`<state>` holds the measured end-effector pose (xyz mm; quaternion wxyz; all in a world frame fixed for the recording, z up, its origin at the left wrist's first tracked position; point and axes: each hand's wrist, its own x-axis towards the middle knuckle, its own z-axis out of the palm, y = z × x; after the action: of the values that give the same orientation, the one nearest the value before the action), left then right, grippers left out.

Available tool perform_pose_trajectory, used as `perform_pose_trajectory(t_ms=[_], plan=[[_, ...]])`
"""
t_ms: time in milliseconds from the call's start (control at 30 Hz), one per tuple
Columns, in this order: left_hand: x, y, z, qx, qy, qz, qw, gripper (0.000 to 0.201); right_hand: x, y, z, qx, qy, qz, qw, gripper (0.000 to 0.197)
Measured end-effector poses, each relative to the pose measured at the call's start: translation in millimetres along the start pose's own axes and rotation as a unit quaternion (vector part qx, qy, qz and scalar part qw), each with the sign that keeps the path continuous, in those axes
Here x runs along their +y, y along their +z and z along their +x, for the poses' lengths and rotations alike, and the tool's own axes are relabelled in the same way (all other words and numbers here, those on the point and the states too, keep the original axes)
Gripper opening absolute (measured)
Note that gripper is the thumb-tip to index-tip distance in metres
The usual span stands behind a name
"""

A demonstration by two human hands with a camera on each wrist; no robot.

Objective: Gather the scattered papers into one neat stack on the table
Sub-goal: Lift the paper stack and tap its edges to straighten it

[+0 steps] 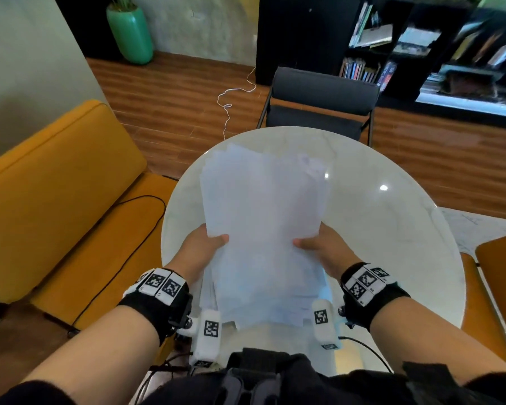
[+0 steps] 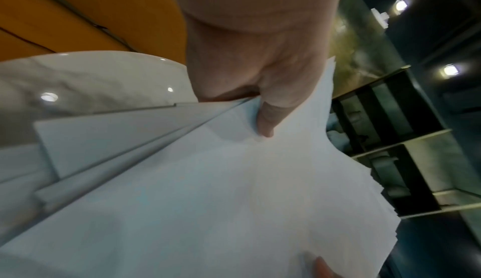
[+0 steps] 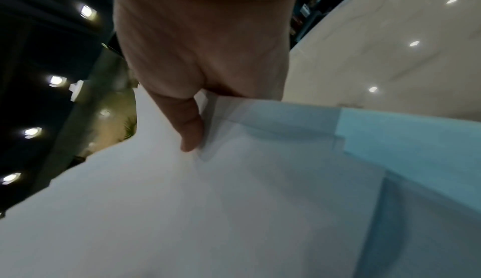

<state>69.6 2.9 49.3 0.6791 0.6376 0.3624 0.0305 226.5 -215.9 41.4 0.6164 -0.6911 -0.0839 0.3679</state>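
A loose stack of white papers (image 1: 263, 223) is held over the round white marble table (image 1: 392, 229), tilted with its far end up, its edges uneven. My left hand (image 1: 202, 247) grips the stack's left side, thumb on top. My right hand (image 1: 322, 247) grips the right side the same way. In the left wrist view the thumb presses the top sheet of the papers (image 2: 234, 200), and staggered sheet edges show beside my left hand (image 2: 260, 76). The right wrist view has my right hand (image 3: 198, 72) with its thumb on the papers (image 3: 208, 210). The fingers under the stack are hidden.
A dark chair (image 1: 319, 103) stands at the table's far side. An orange sofa (image 1: 56, 185) runs along the left and an orange seat (image 1: 497, 287) sits at the right. Black cables lie on the sofa. A black bookshelf (image 1: 421, 45) fills the back.
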Motion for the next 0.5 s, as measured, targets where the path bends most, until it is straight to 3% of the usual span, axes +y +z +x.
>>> perform_pose_trajectory(t_ms=[133, 233, 367, 500], plan=[[34, 9, 0, 0.073, 0.076, 0.016, 0.994, 0.035, -33, 4, 0, 0.097, -0.066, -0.007, 0.993, 0.039], [66, 22, -14, 0.088, 0.142, -0.037, 0.985, 0.036, -66, 1, -20, 0.145, -0.142, 0.009, 0.979, 0.028], [76, 19, -21, 0.085, 0.197, -0.089, 0.973, 0.037, -77, 2, -29, 0.155, -0.185, 0.033, 0.97, 0.032], [68, 12, -13, 0.056, 0.213, -0.069, 0.973, 0.06, -65, -4, -39, 0.133, -0.187, 0.025, 0.973, 0.041]])
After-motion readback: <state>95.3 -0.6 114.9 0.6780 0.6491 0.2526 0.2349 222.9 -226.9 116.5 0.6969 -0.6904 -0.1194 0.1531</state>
